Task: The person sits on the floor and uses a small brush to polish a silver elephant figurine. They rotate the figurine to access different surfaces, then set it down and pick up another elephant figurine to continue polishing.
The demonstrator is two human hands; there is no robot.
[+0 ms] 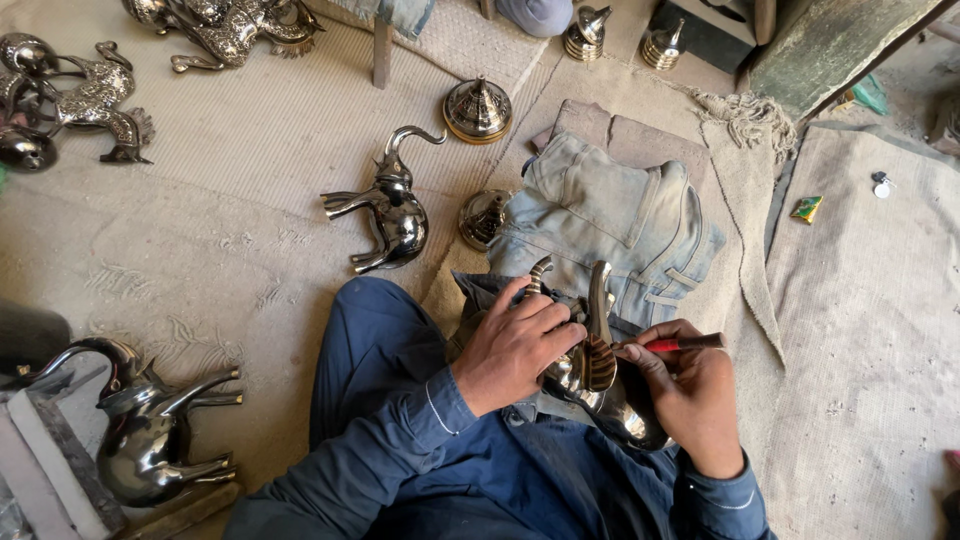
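Left hand (515, 350) clamps metal elephant (600, 385); right hand (690, 385) pinches red tool (680, 344).
Detailing underway, judging by grip; tool's tip near elephant's ear, three o'clock.

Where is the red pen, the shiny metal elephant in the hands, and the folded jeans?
Red pen (682, 344), head view, its barrel.
Shiny metal elephant in the hands (598, 372), head view, its ear.
Folded pale blue jeans (610, 225), head view, middle.

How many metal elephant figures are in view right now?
3. One elephant is held in the lap by the left hand; one lies on the floor ahead; one lies at the lower left. Others may be hidden outside the view.
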